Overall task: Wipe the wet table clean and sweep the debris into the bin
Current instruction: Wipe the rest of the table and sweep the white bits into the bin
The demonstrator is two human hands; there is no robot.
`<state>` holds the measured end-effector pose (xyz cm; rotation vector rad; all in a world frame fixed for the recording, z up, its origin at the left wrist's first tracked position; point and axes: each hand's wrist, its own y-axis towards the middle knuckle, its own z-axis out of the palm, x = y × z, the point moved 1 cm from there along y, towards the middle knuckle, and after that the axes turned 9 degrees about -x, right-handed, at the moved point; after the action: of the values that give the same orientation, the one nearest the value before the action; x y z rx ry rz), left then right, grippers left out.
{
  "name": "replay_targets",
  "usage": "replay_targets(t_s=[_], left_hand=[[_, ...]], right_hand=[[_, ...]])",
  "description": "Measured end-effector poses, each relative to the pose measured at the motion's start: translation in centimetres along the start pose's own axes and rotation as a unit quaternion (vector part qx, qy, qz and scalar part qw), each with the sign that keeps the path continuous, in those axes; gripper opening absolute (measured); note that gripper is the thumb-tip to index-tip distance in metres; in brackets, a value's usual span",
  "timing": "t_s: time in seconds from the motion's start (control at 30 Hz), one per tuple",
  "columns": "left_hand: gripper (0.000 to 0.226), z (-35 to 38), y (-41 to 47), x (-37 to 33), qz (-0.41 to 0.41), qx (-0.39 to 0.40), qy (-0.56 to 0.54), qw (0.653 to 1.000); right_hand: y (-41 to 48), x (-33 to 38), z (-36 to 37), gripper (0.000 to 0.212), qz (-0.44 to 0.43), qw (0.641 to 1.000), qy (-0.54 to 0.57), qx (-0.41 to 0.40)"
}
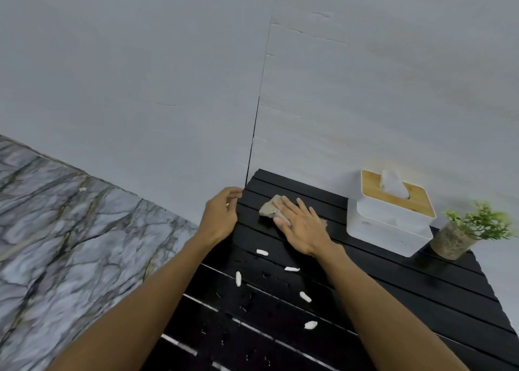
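Counter (421,295): black, slatted, set against a grey wall (365,90); near slats wet with droplets (247,303).

Cloth (269,209): tan, crumpled, on the counter's far-left part. Long axis roughly along the slats, free end pointing toward the left edge, the rest hidden beneath the palm.

Right hand (302,224): laid flat on the cloth, fingers (288,206) straight and slightly spread, pressing down.

Left hand (222,216): at the counter's far-left edge, near the cloth. Fingers loosely curled, holding nothing; contact with the edge cannot be told.

White debris pieces (292,269): five, oblong, scattered nearer than the cloth among the droplets, pointing in differing directions.

Tissue box (390,224): white, wooden lid, right of the right hand.

Potted plant (452,240): just right of the box.

Marble floor (70,230): left of the counter.
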<state>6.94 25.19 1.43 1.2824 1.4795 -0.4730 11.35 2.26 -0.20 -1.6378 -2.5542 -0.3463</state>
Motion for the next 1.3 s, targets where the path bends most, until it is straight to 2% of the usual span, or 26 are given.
replay_targets(t_s=[0.07,0.13,0.27,0.5,0.67,0.73,0.8,0.93,1.03,1.07,1.13,1.23,1.3], left_hand=[[0.032,-1.0,-0.9,0.7,0.019,0.011,0.033,0.999],[0.035,-1.7,-2.0,1.1,0.033,0.031,0.071,0.996],[0.044,-2.9,-4.4,2.0,0.012,0.054,0.110,0.992],[0.058,-5.6,-7.3,1.0,-0.063,0.040,0.067,0.995],[0.053,-6.8,-9.8,-0.3,-0.062,0.050,0.061,0.995],[0.051,-7.2,-10.6,-1.0,-0.049,0.058,0.082,0.994],[0.048,-7.6,-11.4,-1.7,-0.026,0.071,0.102,0.992],[0.047,-8.2,-12.1,-1.9,0.000,0.097,0.117,0.988],[0.048,-8.2,-12.3,-1.5,0.012,0.117,0.145,0.982],[0.049,-8.1,-12.4,-1.3,0.018,0.124,0.160,0.979],[0.051,-8.0,-12.4,-0.6,0.020,0.134,0.185,0.973],[0.051,-7.8,-12.3,0.1,0.017,0.132,0.190,0.973],[0.051,-7.7,-12.3,0.2,0.021,0.128,0.190,0.973]], right_hand=[[1.2,0.9,0.5,0.061,0.042,0.999,0.000,0.002],[2.1,2.3,0.8,0.060,0.041,0.999,0.011,0.007],[2.2,5.7,1.1,0.056,-0.041,0.996,0.063,0.043],[-3.2,10.2,0.1,0.053,-0.173,0.970,0.133,0.112],[-8.2,10.6,-0.7,0.050,-0.206,0.955,0.178,0.121],[-9.8,10.5,-1.3,0.045,-0.188,0.948,0.226,0.125],[-11.1,10.4,-2.6,0.038,-0.132,0.942,0.292,0.103],[-10.9,10.5,-5.7,0.035,0.042,0.910,0.411,-0.028],[-7.8,9.7,-5.2,0.036,0.110,0.932,0.327,-0.113],[-6.7,9.1,-4.4,0.037,0.120,0.943,0.289,-0.114],[-5.3,8.0,-2.4,0.042,0.126,0.968,0.210,-0.058],[-5.0,7.2,-0.2,0.057,0.040,0.997,0.070,0.015],[-5.7,7.4,-0.1,0.059,-0.009,0.998,0.065,0.020]])
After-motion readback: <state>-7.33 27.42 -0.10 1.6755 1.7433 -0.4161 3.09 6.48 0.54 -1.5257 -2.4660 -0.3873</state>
